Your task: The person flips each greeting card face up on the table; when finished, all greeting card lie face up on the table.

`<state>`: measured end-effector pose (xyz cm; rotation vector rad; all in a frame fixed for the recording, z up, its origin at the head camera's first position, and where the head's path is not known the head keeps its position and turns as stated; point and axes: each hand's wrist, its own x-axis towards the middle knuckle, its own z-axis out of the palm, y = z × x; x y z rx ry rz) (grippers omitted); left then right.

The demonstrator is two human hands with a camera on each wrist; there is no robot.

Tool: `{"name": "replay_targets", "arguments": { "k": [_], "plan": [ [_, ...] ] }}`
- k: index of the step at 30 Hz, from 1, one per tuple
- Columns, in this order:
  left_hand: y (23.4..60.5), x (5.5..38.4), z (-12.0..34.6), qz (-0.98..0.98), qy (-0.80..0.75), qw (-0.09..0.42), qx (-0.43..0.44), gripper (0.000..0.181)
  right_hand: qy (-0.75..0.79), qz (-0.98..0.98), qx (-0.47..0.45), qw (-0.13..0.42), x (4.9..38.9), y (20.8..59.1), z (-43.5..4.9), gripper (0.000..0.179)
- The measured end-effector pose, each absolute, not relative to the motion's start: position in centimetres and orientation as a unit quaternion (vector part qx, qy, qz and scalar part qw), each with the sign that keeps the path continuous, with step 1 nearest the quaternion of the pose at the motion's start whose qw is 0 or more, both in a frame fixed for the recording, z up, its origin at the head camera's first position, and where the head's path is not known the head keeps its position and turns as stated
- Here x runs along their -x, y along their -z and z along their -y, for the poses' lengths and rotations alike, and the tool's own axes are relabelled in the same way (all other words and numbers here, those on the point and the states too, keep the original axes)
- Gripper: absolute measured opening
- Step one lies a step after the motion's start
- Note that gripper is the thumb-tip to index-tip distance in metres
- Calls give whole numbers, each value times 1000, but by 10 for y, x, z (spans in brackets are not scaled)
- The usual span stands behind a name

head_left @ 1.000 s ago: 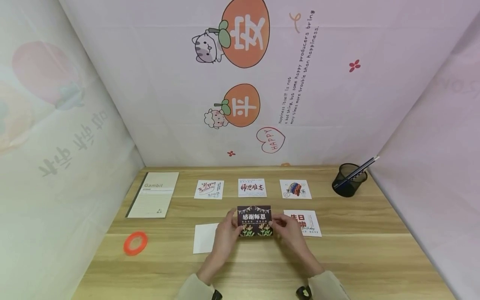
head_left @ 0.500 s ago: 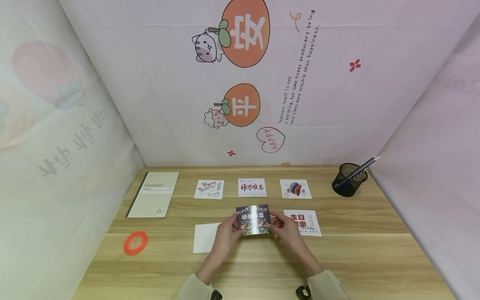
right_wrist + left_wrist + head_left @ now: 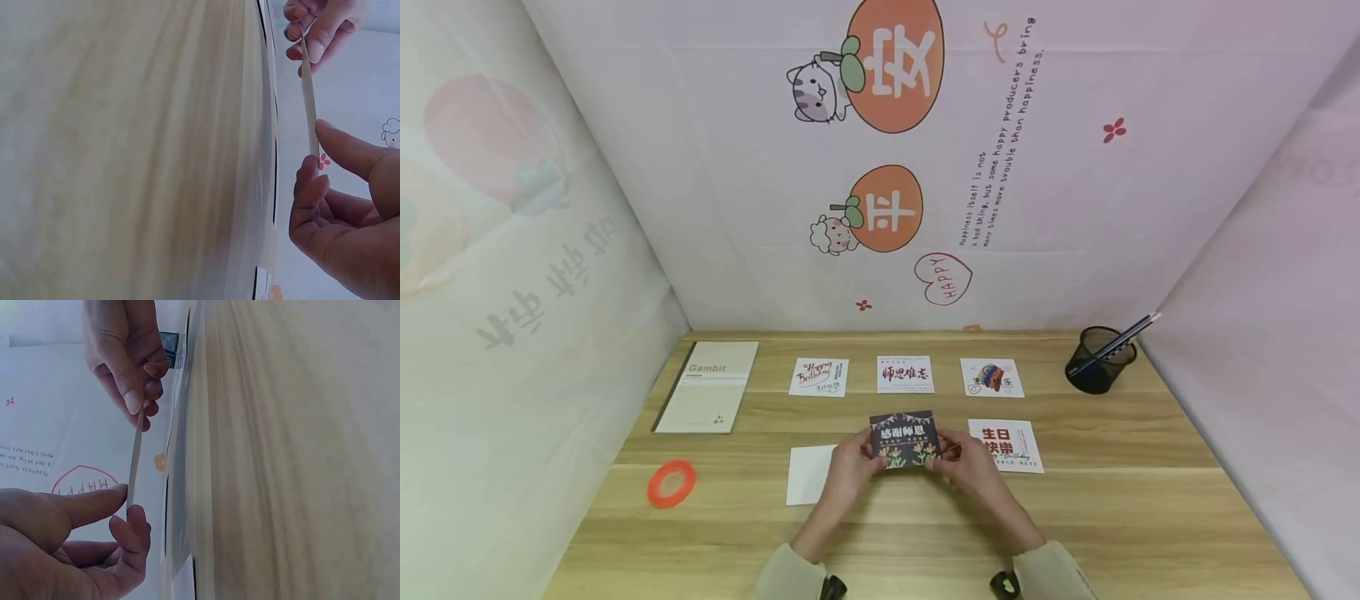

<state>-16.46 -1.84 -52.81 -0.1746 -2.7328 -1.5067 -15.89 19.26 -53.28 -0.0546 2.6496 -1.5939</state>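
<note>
A dark greeting card (image 3: 904,439) with white lettering, bunting and flowers is held above the table by both hands. My left hand (image 3: 848,471) pinches its left edge between thumb and fingers; my right hand (image 3: 970,467) pinches the right edge the same way. Seen edge-on in the left wrist view, the card (image 3: 134,459) is a thin pale strip standing apart from the tabletop. A blank white card (image 3: 808,475) lies by the left hand, partly covered by it. Beside the right hand lies a white card with red lettering (image 3: 1011,446).
Three white printed cards lie in a back row: a Happy Birthday card (image 3: 818,377), a red-lettered card (image 3: 906,375) and a picture card (image 3: 992,378). A notebook (image 3: 707,387) and a red tape roll (image 3: 672,483) are left; a mesh pen cup (image 3: 1099,362) stands back right.
The dark card, still in both hands, has shifted slightly left and tilted; a glare that crossed it half a second ago is gone. The head view has moved a little.
</note>
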Motion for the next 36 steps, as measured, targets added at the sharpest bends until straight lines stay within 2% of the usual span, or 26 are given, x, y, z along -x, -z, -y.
{"name": "replay_targets", "arguments": {
  "k": [6, 11, 17, 19, 26, 36],
  "plan": [
    [529, 170, 18, 867, 498, 0, 28, 54, 513, -858, 2, 16, 159, 531, -191, 53],
    [532, 174, 20, 865, 498, -25, 49, 55, 480, -877, 11, -5, 159, 531, -190, 47],
    [536, 175, 21, 871, 482, -45, 78, 31, 453, -891, 17, -1, 157, 531, -191, 42],
    [536, 175, 21, 873, 479, -52, 84, 28, 445, -895, 16, -2, 156, 531, -191, 41],
    [535, 177, 17, 883, 455, -73, 86, 31, 418, -908, 17, -4, 154, 530, -192, 41],
    [527, 178, 12, 918, 380, -68, 96, 45, 381, -925, 11, 9, 151, 525, -191, 40]
  ]
}}
